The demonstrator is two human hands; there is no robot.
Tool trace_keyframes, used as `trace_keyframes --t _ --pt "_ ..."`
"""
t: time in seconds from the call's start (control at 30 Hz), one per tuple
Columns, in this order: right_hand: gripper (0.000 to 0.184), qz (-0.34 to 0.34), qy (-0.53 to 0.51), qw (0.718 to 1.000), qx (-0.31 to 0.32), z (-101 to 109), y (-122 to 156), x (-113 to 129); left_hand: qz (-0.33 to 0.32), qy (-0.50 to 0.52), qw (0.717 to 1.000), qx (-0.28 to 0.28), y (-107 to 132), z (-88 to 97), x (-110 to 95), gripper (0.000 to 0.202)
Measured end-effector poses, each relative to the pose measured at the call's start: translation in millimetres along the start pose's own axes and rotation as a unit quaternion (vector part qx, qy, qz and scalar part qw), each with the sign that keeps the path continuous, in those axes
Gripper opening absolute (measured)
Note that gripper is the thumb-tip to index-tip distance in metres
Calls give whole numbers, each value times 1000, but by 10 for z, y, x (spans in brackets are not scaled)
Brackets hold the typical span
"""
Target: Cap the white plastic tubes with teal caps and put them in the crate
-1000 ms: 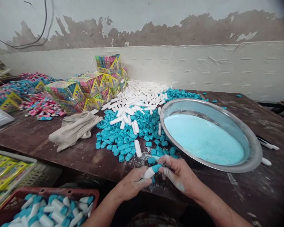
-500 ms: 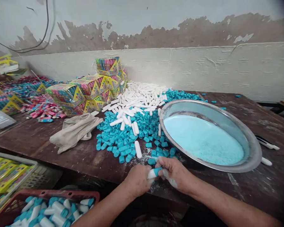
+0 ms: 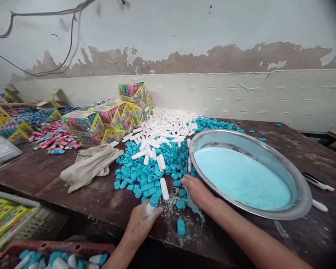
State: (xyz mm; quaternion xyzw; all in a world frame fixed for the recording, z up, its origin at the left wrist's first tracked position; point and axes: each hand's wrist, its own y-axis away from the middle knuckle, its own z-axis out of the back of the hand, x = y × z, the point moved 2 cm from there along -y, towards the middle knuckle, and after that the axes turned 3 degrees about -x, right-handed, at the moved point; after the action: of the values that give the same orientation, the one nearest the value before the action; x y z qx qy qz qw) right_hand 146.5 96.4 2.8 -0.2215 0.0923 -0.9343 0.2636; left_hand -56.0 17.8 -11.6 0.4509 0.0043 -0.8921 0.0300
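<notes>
In my left hand [image 3: 140, 221], at the table's front edge, is a white tube with a blue cap [image 3: 154, 201], gripped upright and tilted slightly right. My right hand [image 3: 196, 191] reaches into the blue caps [image 3: 154, 172] beside the basin. Its fingers are bent together at the near edge of the heap; what lies between them is hidden. A loose blue cap [image 3: 181, 226] and pale powder lie on the wood between my hands. One white tube [image 3: 164, 189] rests just beyond my left hand, and many more white tubes [image 3: 170, 121] are piled behind the caps.
A metal basin [image 3: 301, 209] of light blue powder stands at the right. Left are a crumpled cloth [image 3: 91, 164], stacked display boxes [image 3: 84, 122] and pink markers [image 3: 56, 136]. A red crate [image 3: 56, 246] of capped tubes sits below the edge. Beyond the basin lies a cutter knife [image 3: 317, 181].
My hands have come apart. The capped tube has gone left with my left hand, while my right hand has moved forward to the caps. The view has tilted upward.
</notes>
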Motion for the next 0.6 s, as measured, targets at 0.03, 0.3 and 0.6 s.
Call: trace_keyframes --t 0.03,0.3,0.6 --pt "21 5 22 1000 12 -51 -79 11 7 3 1000 3 19 -8 13 29" --pt "22 -24 46 998 42 -113 -173 101 28 45 999 -7 72 -81 52 32" --pt "18 -117 -424 895 -77 93 433 182 -53 97 991 76 -16 -333 -286 23"
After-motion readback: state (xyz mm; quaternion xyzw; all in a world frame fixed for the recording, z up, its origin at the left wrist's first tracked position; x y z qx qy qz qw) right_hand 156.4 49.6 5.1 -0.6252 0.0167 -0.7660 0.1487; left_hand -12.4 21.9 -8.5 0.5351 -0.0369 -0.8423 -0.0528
